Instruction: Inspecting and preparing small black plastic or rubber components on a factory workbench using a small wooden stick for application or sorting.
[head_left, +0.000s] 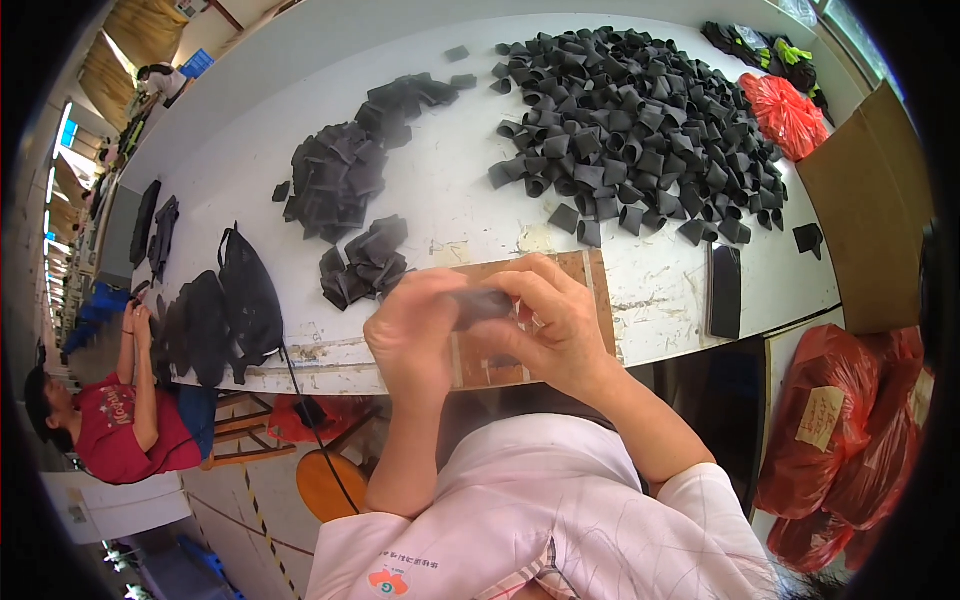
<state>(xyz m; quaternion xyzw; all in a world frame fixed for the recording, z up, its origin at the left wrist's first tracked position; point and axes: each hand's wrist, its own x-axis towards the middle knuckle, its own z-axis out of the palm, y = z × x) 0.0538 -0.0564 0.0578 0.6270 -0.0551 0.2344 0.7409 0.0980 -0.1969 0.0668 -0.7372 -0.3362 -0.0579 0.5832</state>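
Observation:
Both my hands meet over the near edge of the white table [470,200]. My left hand [415,335] and my right hand [555,320] grip one small black piece [480,303] between the fingers, held above a brown board [575,275] that lies on the table. Just beyond my left hand sits a small stack of flat black pieces [365,260]. A larger stack of flat black pieces [345,165] lies farther back on the left. A big heap of black rolled pieces [640,125] covers the back right of the table.
A flat black slab [724,290] lies right of the board. Black bags [225,310] sit at the table's left end, near a person in a red shirt [120,420]. Red plastic sacks [850,430] stand at the lower right, a cardboard box [870,210] beside them, an orange stool [330,485] below.

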